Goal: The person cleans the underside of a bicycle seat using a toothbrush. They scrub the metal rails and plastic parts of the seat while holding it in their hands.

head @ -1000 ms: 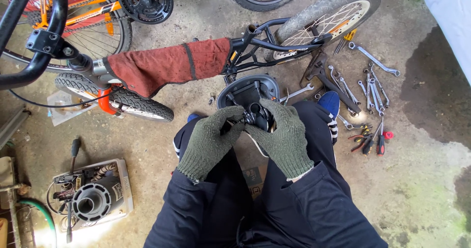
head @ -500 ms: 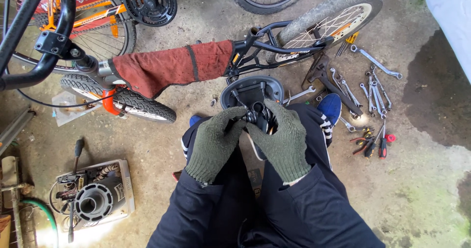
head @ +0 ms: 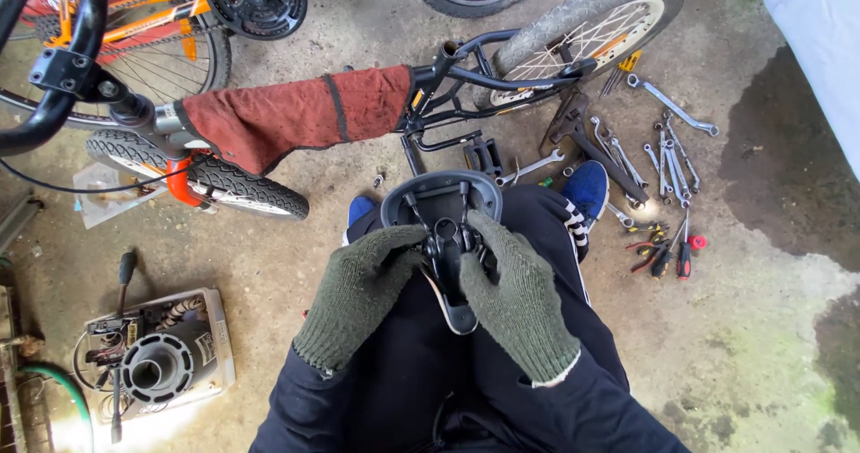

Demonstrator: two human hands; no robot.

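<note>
Both gloved hands — left hand [head: 363, 292], right hand [head: 515, 296] — are closed around the clamp of an upturned black bicycle saddle [head: 443, 204] resting on the person's lap, above the concrete floor [head: 761, 345]; spanners [head: 663, 153] lie near, rightward.

Both gloves' fingertips – left hand [head: 363, 296], right hand [head: 511, 305] – vanish behind the saddle [head: 443, 204] clamp; the orange bike [head: 134, 23] is cut off at top-left; the small tools [head: 663, 251] blur together
</note>
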